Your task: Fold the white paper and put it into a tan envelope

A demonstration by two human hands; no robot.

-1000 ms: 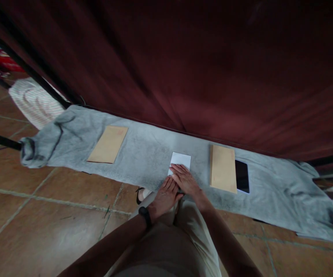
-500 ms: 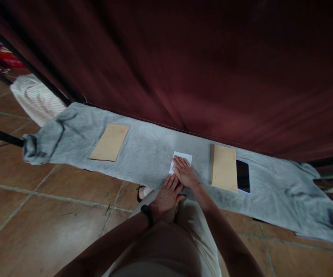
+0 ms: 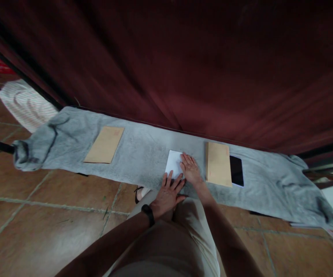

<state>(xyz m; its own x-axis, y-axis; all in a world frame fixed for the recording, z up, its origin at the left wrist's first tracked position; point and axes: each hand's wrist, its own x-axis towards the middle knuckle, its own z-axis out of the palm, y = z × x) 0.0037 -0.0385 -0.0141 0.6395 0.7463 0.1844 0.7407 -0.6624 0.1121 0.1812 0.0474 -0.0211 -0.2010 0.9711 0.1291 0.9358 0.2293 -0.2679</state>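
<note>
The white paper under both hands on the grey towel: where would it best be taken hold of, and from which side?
Probably at the far left corner of the white paper. It lies flat on the grey towel, with the right hand over its right part and the left hand at its near edge, so only that side is free; pinch the edge from the left.

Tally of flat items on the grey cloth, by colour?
Brown envelopes: 2, one far left, one by the right hand
White paper: 1, under both hands
Black tablet: 1
Total: 4
</note>
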